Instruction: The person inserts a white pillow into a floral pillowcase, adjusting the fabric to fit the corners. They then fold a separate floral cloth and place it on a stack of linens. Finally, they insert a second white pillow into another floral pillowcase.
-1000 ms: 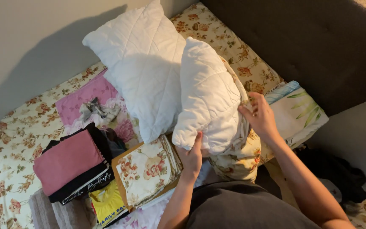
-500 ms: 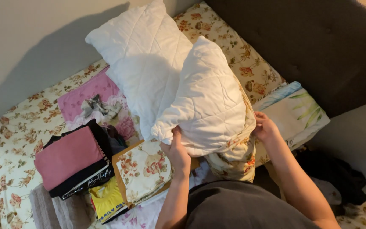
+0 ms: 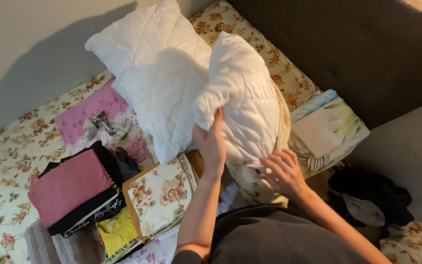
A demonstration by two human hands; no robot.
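White quilted pillow [image 3: 242, 98] is now gripped at its lower edge by the left hand [image 3: 212, 144], shifted up since a moment ago, while the floral pillowcase [image 3: 257, 183] is grasped by the right hand [image 3: 283, 172], near the bed's [image 3: 10, 161] headboard-side edge, cover partly on.

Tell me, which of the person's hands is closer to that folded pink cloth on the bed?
Left. The left hand grips the white pillow, right of the folded pink cloth. The right hand is farther right, on the floral pillowcase.
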